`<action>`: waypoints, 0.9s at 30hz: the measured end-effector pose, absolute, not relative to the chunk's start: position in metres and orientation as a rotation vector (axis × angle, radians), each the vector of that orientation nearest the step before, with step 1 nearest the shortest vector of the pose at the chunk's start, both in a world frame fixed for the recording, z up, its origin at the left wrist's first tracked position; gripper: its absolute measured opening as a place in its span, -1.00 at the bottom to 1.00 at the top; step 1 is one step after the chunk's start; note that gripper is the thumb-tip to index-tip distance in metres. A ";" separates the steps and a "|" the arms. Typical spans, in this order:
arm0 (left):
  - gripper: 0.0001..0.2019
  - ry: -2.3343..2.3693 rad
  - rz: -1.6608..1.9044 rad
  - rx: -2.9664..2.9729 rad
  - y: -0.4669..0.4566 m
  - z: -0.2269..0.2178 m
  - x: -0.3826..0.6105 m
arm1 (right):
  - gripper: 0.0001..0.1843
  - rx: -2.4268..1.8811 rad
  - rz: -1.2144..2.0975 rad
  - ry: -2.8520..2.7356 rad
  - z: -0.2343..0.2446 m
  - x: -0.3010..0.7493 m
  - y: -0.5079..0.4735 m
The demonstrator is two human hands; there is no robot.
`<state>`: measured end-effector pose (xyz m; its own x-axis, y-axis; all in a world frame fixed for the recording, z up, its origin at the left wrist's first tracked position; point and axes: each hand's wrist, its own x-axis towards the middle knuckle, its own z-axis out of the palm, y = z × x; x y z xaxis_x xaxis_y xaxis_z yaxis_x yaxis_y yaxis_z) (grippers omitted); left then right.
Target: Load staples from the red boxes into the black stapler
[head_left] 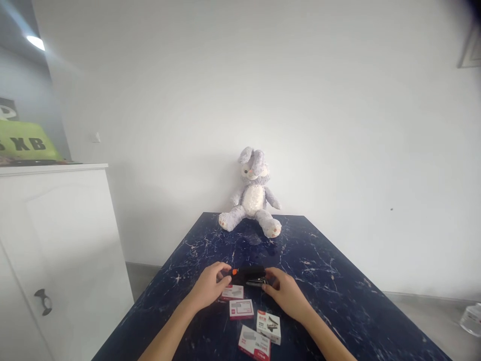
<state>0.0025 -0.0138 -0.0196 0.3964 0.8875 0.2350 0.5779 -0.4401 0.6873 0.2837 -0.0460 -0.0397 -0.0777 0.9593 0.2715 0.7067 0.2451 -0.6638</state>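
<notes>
A black stapler (252, 274) with an orange mark near its left end is held between my two hands, close to the middle of the table. My left hand (211, 285) has thumb and fingers closed about its left end. On the other side, my right hand (285, 293) pinches the right end, near a shiny metal part. Just below the stapler lies a red and white staple box (232, 292), partly behind my left fingers. Nearer to me are a second staple box (241, 309), a white box with a stapler picture (268, 326) and another red and white box (254, 343).
A grey plush rabbit (253, 198) sits at the far end of the dark blue marbled table (315, 281), against the white wall. To the left stands a white cabinet (56, 225) with a yellow-green item on top. A clear plastic bottle (471, 319) is at the lower right.
</notes>
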 end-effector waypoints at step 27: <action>-0.63 1.244 0.698 2.210 -0.014 -0.015 -0.001 | -0.86 -1.526 0.460 -1.988 -0.030 0.310 -0.044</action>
<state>-0.0007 -0.0144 -0.0148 0.4491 0.8739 0.1861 0.6142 -0.4533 0.6460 0.3099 -0.0440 -0.0300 -0.1729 0.9557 0.2383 0.7537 0.2842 -0.5926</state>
